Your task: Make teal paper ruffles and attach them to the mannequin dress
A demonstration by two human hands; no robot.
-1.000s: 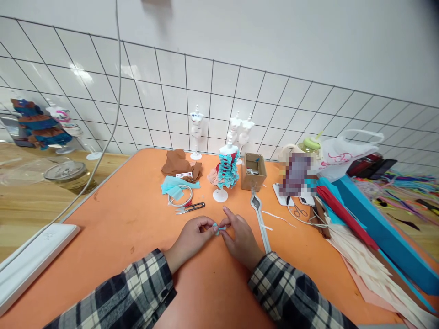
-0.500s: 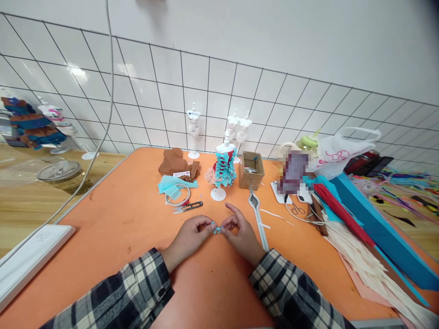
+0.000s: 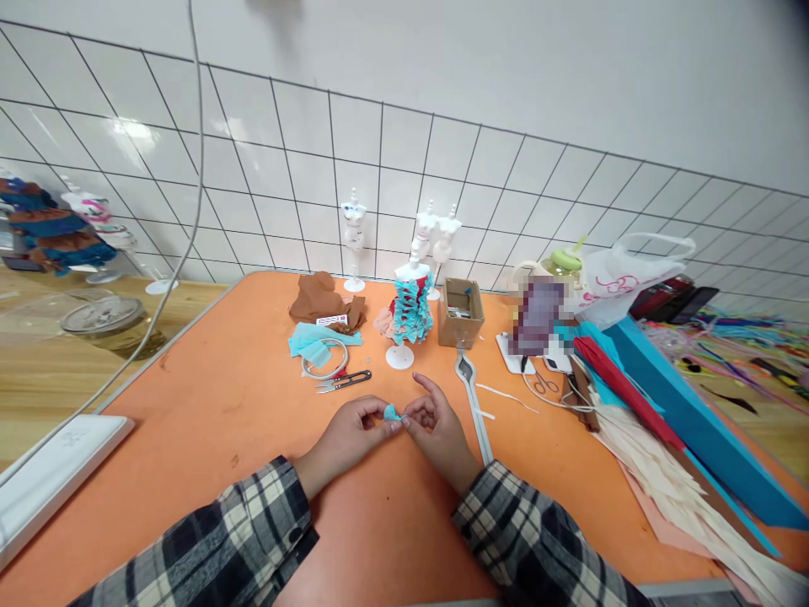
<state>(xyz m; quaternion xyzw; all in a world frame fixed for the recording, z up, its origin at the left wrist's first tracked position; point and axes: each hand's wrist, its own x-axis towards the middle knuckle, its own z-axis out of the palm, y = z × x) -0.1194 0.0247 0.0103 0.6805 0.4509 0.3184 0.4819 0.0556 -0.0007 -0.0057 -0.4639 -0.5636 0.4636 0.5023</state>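
A small gathered piece of light blue fabric [image 3: 392, 413] is pinched between my two hands over the orange table [image 3: 372, 514]. My left hand [image 3: 350, 432] grips it from the left with thumb and finger. On the other side, my right hand [image 3: 438, 432] pinches its right end, index finger raised. Straight ahead stands a miniature dress form [image 3: 412, 308] wearing a ruffled light blue and dark red garment. Thread snips [image 3: 345, 382] lie just beyond my left hand, beside a pale ring-shaped coil [image 3: 324, 358] and a light blue cloth [image 3: 305, 340].
Brown fabric [image 3: 318, 299] lies at the back left, near a white mannequin [image 3: 354, 236]. A cardboard box [image 3: 460, 314] stands behind a grey zip-like strip [image 3: 474, 400]. Scissors [image 3: 543, 384], cream fabric strips [image 3: 657, 464] and a blue fabric roll [image 3: 701, 421] fill the right side.
The blue fabric between my fingertips has been turned and now shows as a small fan-like tuft nearer my left fingers. Both hands stay in nearly the same place.
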